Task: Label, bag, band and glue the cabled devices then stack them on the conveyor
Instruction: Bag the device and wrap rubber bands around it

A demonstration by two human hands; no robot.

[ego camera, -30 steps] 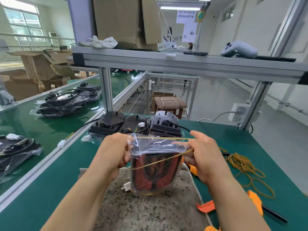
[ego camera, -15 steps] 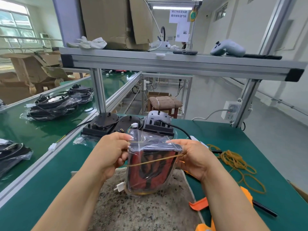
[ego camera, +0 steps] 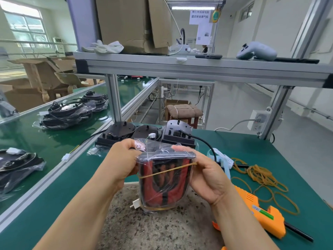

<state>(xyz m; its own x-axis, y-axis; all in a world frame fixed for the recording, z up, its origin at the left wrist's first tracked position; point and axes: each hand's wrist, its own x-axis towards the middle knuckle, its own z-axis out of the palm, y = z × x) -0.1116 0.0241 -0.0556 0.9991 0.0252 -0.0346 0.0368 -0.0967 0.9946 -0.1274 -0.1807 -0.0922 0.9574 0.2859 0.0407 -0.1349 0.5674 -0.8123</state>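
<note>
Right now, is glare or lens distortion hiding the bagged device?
Head view: the wide-angle lens skews the shelf frame; slight sheen on the plastic atop the bagged device, but it and the rubber band read sharp; the window is partly blown out.

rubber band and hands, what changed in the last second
The upper strand of the rubber band, earlier stretched above the bag, has dropped; it now crosses the bagged device diagonally. The right hand moved in onto the bag's right side. The left hand still grips the left edge.
</note>
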